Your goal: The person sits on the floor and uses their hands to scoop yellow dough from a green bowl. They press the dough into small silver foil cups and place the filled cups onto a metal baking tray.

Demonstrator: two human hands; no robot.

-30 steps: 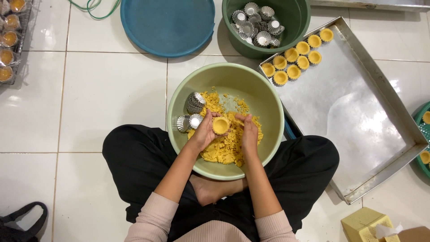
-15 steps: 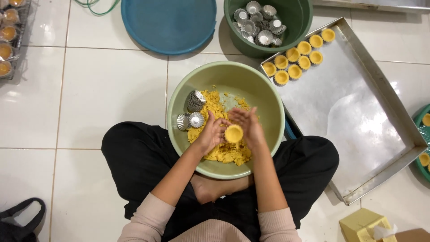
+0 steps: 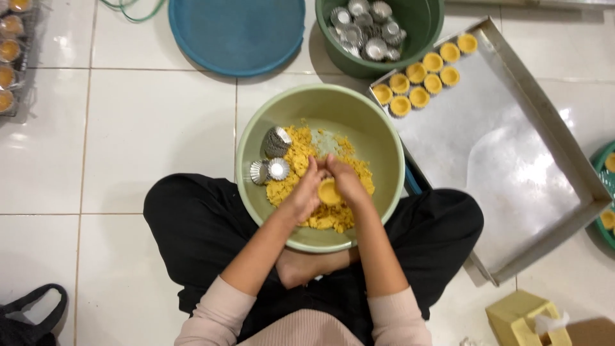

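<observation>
A light green bowl [image 3: 378, 138] rests between my crossed legs, with crumbly yellow dough [image 3: 296, 160] in it. Both hands meet over the dough. My left hand [image 3: 303, 193] and my right hand [image 3: 348, 181] together hold a small tart mould lined with yellow dough [image 3: 330, 191], fingers pressing at its rim. Three empty fluted metal moulds [image 3: 273, 157] lie in the bowl, left of my hands.
A steel tray [image 3: 506, 154] at the right holds several dough-lined moulds [image 3: 423, 80] in its far corner. A dark green bucket [image 3: 423, 29] of empty moulds stands behind, a blue lid [image 3: 237, 32] beside it. A yellow box [image 3: 522, 317] sits bottom right, a black bag [image 3: 29, 317] bottom left.
My hands have turned and shifted the lined mould slightly to the right and nearer to me within the bowl. Everything else stays put.
</observation>
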